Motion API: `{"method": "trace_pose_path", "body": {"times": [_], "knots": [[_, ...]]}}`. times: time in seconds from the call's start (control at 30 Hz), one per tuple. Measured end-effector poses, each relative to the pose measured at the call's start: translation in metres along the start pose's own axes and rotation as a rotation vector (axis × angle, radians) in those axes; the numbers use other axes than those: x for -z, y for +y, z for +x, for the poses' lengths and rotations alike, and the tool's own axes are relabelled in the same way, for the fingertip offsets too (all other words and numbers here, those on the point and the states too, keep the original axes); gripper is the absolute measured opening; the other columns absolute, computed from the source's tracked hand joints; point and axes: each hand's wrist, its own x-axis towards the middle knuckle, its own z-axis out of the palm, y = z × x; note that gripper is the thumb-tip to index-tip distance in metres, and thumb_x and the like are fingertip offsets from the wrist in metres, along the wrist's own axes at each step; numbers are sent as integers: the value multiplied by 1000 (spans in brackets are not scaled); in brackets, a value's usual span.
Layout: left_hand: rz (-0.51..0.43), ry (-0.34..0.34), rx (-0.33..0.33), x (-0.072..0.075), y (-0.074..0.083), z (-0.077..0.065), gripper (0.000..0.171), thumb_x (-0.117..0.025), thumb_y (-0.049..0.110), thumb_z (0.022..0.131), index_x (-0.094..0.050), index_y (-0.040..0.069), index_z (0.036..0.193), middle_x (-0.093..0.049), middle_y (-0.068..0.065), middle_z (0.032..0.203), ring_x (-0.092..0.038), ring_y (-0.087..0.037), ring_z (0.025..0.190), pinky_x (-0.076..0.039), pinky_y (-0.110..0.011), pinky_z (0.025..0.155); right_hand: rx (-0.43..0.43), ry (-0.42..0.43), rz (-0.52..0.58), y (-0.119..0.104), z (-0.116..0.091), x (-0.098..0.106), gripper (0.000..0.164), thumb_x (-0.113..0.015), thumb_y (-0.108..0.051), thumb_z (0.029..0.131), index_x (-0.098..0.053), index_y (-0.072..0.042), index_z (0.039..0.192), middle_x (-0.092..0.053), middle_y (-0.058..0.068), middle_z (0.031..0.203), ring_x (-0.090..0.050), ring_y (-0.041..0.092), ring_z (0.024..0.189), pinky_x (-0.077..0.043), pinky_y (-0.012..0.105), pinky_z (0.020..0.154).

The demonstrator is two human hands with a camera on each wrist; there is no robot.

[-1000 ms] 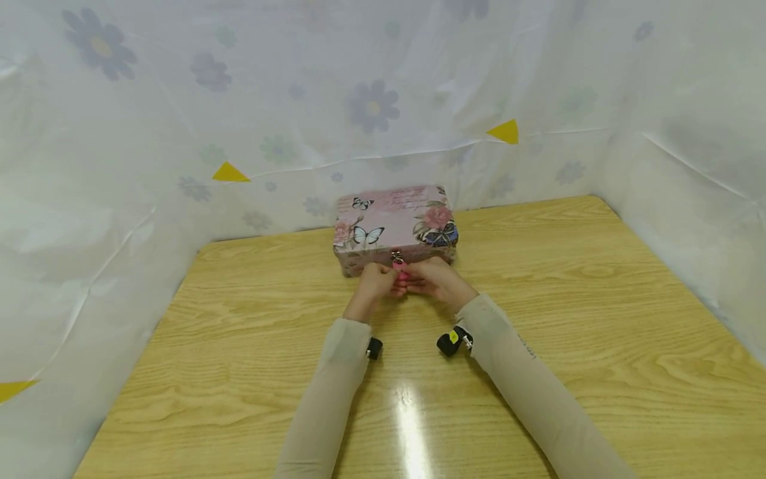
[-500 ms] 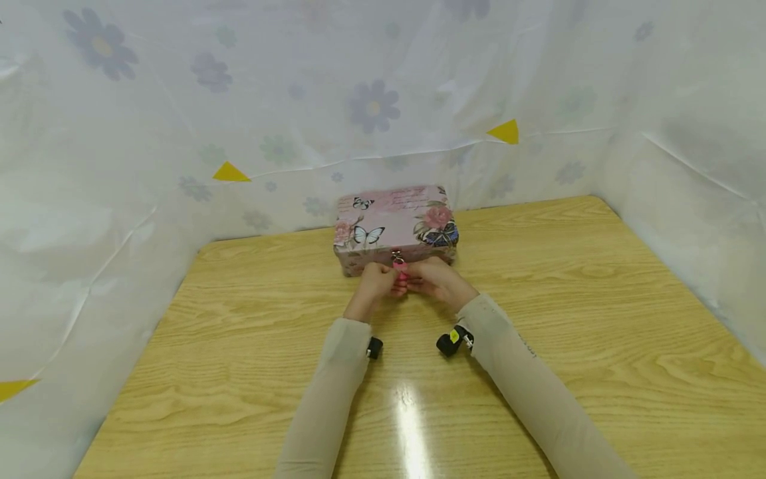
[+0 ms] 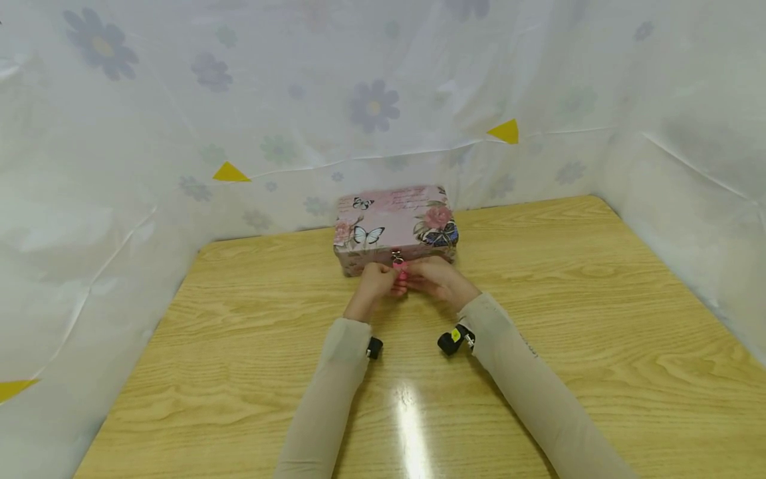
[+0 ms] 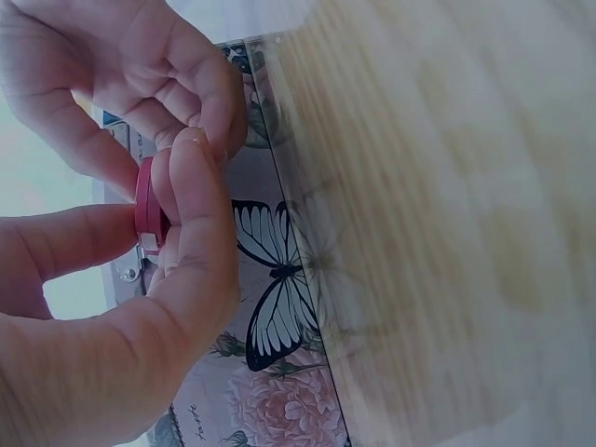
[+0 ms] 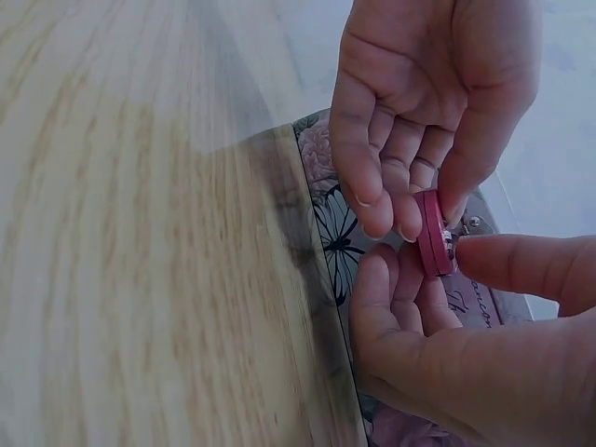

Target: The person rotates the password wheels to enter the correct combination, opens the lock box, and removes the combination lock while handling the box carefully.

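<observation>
Here we pinch the pink padlock [image 5: 435,233] with both hands [image 3: 376,279] [image 3: 435,277]; fingers could slip, jerking the box [image 3: 395,225] sideways.

Person, two bare hands: left hand [image 3: 376,281], right hand [image 3: 435,278]. Long thin beige sleeves [image 3: 328,392] to the wrists, faint small print on the right one. Small black camera unit [image 3: 450,341] with a yellow spot strapped under each wrist.

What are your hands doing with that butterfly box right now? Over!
Left hand and right hand both pinch the small pink lock at the clasp. Butterfly box closed, on the table. Nothing in the way.
</observation>
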Motion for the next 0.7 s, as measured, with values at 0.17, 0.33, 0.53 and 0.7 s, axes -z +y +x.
{"method": "trace_pose_path", "body": {"times": [0.17, 0.33, 0.53, 0.7], "knots": [[-1, 1, -1, 1, 0, 0, 26, -45, 0, 98, -60, -21, 105, -64, -15, 77, -63, -15, 60, -59, -34, 73, -33, 34, -16, -2, 0, 0, 33, -54, 1, 95, -53, 14, 125, -68, 2, 78, -64, 13, 75, -54, 28, 83], [-10, -13, 21, 2, 0, 0, 28, -47, 3, 99, -61, -20, 105, -64, -15, 77, -62, -14, 58, -59, -35, 73, -42, 47, 11, -3, 0, 0, 30, -53, 2, 95, -55, 13, 123, -68, 3, 78, -65, 14, 75, -55, 29, 82], [-9, -46, 51, 3, -2, 2, 32, -49, 9, 100, -60, -21, 104, -64, -14, 73, -63, -15, 57, -59, -35, 73, -45, 39, 54, -3, 0, 1, 20, -53, 3, 95, -62, 9, 112, -69, 4, 78, -67, 15, 75, -56, 28, 80], [-26, -60, 57, 4, -3, 3, 32, -49, 7, 100, -60, -22, 102, -63, -12, 69, -62, -15, 57, -59, -34, 71, -46, 52, 32, -3, -1, 1, 14, -55, 2, 94, -63, 7, 104, -68, 4, 76, -65, 14, 73, -56, 26, 76]]}}
